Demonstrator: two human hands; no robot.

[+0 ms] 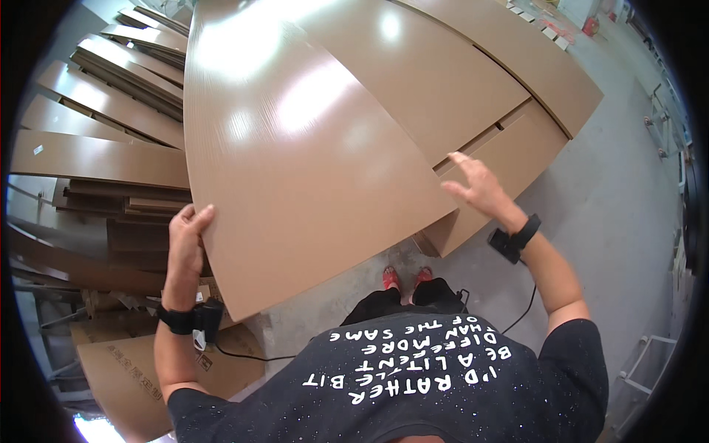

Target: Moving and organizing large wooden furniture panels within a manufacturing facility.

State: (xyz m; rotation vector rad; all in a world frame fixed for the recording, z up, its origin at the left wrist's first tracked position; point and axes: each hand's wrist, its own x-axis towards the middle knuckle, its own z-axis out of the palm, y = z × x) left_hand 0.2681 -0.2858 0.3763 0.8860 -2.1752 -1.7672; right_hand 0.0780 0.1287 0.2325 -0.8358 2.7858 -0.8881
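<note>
A large, glossy brown panel [310, 199] lies in front of me, its near corner jutting out toward my body. My left hand [186, 244] is closed on the panel's left edge, thumb on top and the other fingers partly hidden. At the opposite edge, my right hand [480, 184] hovers with its fingers apart, holding nothing; I cannot tell whether the palm touches the panel. Under and beyond that edge are more brown panels [443, 74] of the same colour, with narrow gaps between them.
Stacks of brown boards [111, 166] fill the left side. A cardboard sheet [125, 376] lies at the lower left. White metal frames [661, 122] stand along the right side, on the grey floor [613, 199]. Black cables [521, 310] run from the devices on my wrists.
</note>
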